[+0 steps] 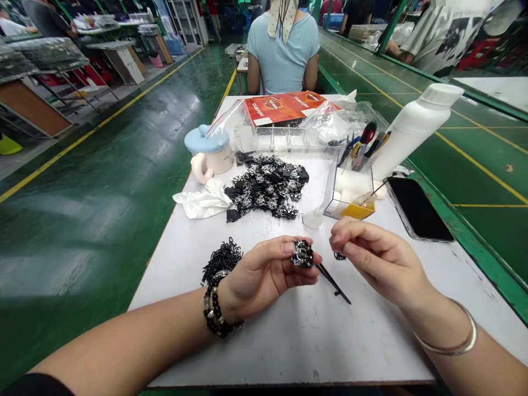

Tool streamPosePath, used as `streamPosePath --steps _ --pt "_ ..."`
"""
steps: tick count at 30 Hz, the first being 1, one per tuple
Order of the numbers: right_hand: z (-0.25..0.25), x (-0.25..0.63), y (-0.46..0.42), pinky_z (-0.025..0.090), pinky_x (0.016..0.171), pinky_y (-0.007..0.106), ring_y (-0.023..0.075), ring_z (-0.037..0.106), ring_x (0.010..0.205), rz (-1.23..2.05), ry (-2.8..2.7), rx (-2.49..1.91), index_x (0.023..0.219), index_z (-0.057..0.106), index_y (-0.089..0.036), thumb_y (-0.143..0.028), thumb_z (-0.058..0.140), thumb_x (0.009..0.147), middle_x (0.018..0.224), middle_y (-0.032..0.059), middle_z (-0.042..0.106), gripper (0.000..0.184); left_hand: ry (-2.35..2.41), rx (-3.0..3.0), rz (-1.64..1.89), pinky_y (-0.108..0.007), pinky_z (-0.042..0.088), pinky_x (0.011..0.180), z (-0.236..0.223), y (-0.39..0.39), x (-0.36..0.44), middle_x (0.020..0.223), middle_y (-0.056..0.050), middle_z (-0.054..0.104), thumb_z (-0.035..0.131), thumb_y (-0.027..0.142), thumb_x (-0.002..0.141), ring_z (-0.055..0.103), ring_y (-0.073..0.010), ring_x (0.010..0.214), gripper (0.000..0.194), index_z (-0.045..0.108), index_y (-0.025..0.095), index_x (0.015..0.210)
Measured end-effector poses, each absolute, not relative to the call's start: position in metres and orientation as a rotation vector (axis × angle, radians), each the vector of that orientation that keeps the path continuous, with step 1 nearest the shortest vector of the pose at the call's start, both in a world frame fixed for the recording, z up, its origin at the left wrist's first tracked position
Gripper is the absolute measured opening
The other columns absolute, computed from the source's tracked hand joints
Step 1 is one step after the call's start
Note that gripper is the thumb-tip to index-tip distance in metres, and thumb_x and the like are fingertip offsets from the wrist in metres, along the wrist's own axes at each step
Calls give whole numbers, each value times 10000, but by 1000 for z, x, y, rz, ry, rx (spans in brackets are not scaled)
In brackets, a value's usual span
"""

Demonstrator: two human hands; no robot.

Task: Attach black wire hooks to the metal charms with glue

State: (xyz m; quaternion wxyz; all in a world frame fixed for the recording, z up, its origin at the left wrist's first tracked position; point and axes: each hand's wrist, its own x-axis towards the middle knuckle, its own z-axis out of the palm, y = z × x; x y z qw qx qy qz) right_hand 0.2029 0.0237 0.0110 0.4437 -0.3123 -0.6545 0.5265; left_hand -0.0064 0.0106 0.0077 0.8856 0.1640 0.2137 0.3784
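Here, above the white worktop (289, 346), a small black-and-silver part (302, 254) is gripped between the thumb and fingers of the left hand (259, 269). Just to its right, the fingertips of the right hand (388, 261) are drawn together, raised near the part but apart from it; whether anything is pinched there cannot be told. Below those fingertips a small black piece (339, 256) is glimpsed, partly covered. Dark tweezers (336, 286) are seen slanting out from under the left fingers, whether held or lying cannot be told. And beyond, similar parts are heaped in a big pile (268, 184), flanked by a crumpled tissue (204, 202) and a blue-lidded mug (218, 160) on one side, a clear box (330, 204) of tools on the other. Little black hooks (223, 258) are piled by the left wrist, and a phone (421, 209) is laid at the far right.
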Motion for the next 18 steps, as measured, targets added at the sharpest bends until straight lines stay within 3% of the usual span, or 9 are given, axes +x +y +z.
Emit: streamPosePath --steps 6,12,18 --pt "8 201 23 516 668 200 104 581 748 1390 -1418 -859 899 665 -229 -216 682 788 822 17 617 113 462 353 806 -254 522 762 7 10 -5 864 -97 731 654 203 751 685 -147 730 214 668 96 936" --pt "13 198 18 496 690 203 103 564 795 1290 -1604 -820 1031 669 -266 -181 586 860 860 26 597 208 496 346 811 -260 534 776 8 10 -3 877 -104 729 644 191 751 687 -149 746 210 653 100 939" --pt "13 196 19 538 640 150 82 628 724 1377 -1408 -893 874 700 -248 -184 726 744 808 2 669 148 508 344 819 -263 550 770 8 10 -2 871 -108 731 647 182 749 693 -152 738 205 647 93 934"
